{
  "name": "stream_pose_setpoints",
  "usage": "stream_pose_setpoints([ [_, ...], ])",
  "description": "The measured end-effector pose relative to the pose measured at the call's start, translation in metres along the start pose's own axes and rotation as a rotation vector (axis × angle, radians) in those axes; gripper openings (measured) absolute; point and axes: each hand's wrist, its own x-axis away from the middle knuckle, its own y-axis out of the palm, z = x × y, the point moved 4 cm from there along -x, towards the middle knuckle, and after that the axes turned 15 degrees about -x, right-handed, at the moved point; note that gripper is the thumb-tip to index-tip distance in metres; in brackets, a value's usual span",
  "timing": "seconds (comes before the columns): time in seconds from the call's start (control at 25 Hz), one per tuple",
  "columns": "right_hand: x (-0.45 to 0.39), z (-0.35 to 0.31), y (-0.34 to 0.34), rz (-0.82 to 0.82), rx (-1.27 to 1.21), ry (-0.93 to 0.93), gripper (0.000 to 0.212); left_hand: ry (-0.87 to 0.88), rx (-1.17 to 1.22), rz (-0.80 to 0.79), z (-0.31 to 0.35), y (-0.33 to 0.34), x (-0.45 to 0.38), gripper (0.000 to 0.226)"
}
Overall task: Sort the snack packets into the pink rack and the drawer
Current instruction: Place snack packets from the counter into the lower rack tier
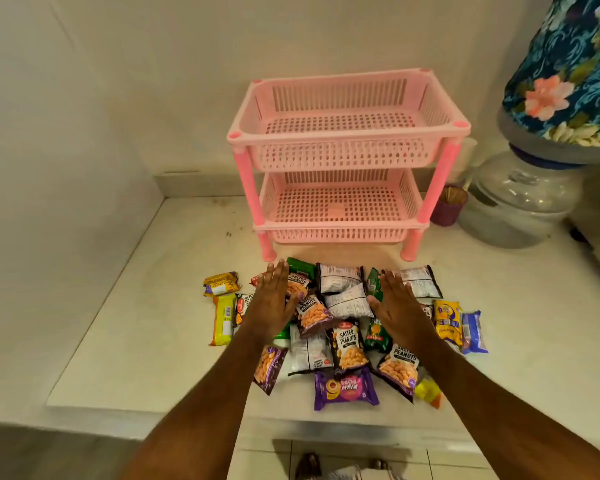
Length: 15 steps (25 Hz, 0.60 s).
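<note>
White bench (174, 306) set against a pale wall, tiled floor visible below its front edge. Pink rack (347, 136) stands at the back of the bench, two slotted tiers, both tiers bare. Snack packets (343, 327) lie in a loose heap on the bench just in front of the rack, overlapping each other: several dark salted peanuts packets (347, 344), some face down showing white backs, green packets (376, 336) mixed in, a purple biscuit packet (345, 391) at the near edge of the heap. Yellow packets (222, 318) lie at the left side, a yellow packet and a blue packet (473, 332) at the right side. Left hand (274, 299) is flat, palm down, over the left part of the heap, fingers straight and held together, gripping nothing. Right hand (397, 303) is flat over the right part, fingers straight and close together, thumb out toward a green packet, holding nothing. Cannot tell whether the palms touch the packets. Small purple cup (447, 209) of sticks stands just right of the rack, beside a water dispenser (520, 202) with a floral cover. Drawer not seen.
</note>
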Motion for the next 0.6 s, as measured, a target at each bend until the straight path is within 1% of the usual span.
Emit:
stream_pose_setpoints([
  [0.16, 0.009, 0.008, 0.008, -0.030, 0.000, 0.019, 0.077, -0.048, 0.010, -0.062, 0.001, 0.012, 0.010, 0.072],
  [0.48, 0.009, -0.001, 0.022, -0.007, -0.009, -0.041, 0.073, -0.062, 0.015, -0.066, -0.001, 0.024, 0.020, 0.070],
  [0.6, 0.005, -0.006, 0.023, -0.003, -0.031, -0.053, 0.067, -0.062, 0.002, -0.057, -0.001, 0.025, 0.019, 0.067],
])
